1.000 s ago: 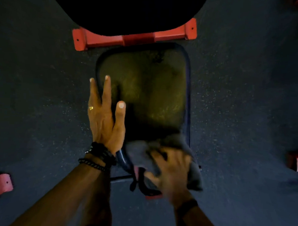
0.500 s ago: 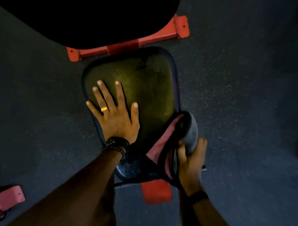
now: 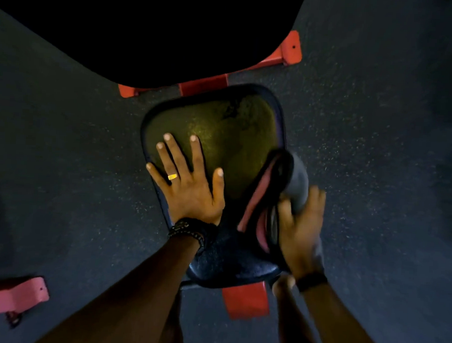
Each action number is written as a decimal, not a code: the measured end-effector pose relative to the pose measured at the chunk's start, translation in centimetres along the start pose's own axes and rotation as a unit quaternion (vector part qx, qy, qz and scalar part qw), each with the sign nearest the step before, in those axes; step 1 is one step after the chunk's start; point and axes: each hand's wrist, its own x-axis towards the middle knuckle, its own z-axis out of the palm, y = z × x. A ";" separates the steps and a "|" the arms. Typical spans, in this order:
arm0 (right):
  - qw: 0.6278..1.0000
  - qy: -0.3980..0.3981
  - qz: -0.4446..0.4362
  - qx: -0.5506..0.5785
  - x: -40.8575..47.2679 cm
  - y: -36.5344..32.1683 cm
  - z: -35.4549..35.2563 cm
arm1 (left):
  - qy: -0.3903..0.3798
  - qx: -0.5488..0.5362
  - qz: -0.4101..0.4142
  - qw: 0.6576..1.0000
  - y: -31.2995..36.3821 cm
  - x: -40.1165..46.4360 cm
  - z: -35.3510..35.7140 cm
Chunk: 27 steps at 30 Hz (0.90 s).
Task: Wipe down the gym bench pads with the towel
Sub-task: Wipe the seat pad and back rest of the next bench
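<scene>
Fingers point(image 3: 286, 213) (right hand point(image 3: 301, 226)) grip towel point(image 3: 296, 174); left hand point(image 3: 190, 185) flat on pad point(image 3: 234, 135).

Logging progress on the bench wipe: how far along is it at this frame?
Mid-job. In hand: the right hand grips the towel at the right edge of the seat pad, while the left hand lies flat on it. Done: cannot tell; no wiped area shows. Left: apparently the pad's middle and the large dark pad beyond.
</scene>
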 end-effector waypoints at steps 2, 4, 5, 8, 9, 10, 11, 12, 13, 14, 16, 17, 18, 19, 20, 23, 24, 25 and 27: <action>0.999 0.027 -0.045 0.011 6.7 -3.2 2.1 | -0.004 -0.005 0.004 1.000 -0.2 -0.2 0.1; 0.997 0.043 -0.057 -0.031 13.6 -6.4 3.9 | -0.003 -0.001 0.008 1.000 -0.2 -0.1 0.1; 0.995 0.044 -0.069 -0.050 15.1 -7.3 4.6 | -0.002 -0.002 0.004 1.000 -0.1 0.0 0.1; 0.991 0.011 -0.119 -0.064 11.9 -5.8 3.5 | -0.003 -0.011 0.008 1.000 -0.1 -0.1 -0.1; 0.990 -0.002 -0.128 -0.065 9.0 -4.4 2.7 | -0.007 -0.007 0.007 1.000 -0.2 0.0 0.0; 0.989 -0.021 -0.132 -0.066 5.9 -3.1 1.6 | -0.008 -0.001 0.004 1.000 -0.3 0.2 0.0; 0.987 -0.041 -0.139 -0.069 3.1 -2.2 0.9 | -0.007 0.001 0.003 1.000 -0.5 0.4 0.2; 0.985 -0.053 -0.147 -0.077 1.9 -1.7 0.8 | -0.008 0.003 0.005 1.000 -0.6 0.4 0.3; 0.982 -0.058 -0.158 -0.088 2.7 -1.9 1.2 | -0.011 0.012 0.008 1.000 -0.6 0.4 0.4; 0.979 -0.056 -0.165 -0.110 4.8 -3.0 2.1 | -0.011 0.017 0.012 1.000 -0.7 0.4 0.4; 0.965 -0.031 -0.189 -0.181 10.1 -6.2 4.7 | -0.010 0.008 0.013 1.000 -0.7 0.3 0.3; 0.958 -0.021 -0.201 -0.202 12.5 -7.9 5.7 | -0.008 -0.003 0.014 1.000 -0.7 0.2 0.2; 0.954 -0.015 -0.210 -0.213 13.9 -8.8 6.3 | -0.008 -0.013 0.014 1.000 -0.6 0.1 0.0; 0.951 -0.013 -0.215 -0.222 13.8 -8.9 6.5 | -0.013 -0.018 0.014 1.000 -0.4 0.1 -0.4; 0.946 -0.014 -0.226 -0.232 12.4 -8.4 6.2 | -0.026 -0.019 0.014 0.999 -0.4 0.2 -0.5; 0.926 -0.063 -0.260 -0.267 4.3 -5.3 3.7 | -0.034 -0.007 0.008 0.999 -1.0 0.4 0.1; 0.921 -0.078 -0.264 -0.276 3.0 -4.7 3.3 | -0.020 -0.004 0.004 1.000 -1.1 0.6 0.3; 0.918 -0.085 -0.264 -0.283 3.2 -4.6 3.3 | -0.013 0.004 0.007 1.000 -1.2 0.7 0.3; 0.917 -0.062 -0.255 -0.301 7.2 -6.5 4.9 | -0.029 0.001 0.022 0.999 -1.2 0.5 0.0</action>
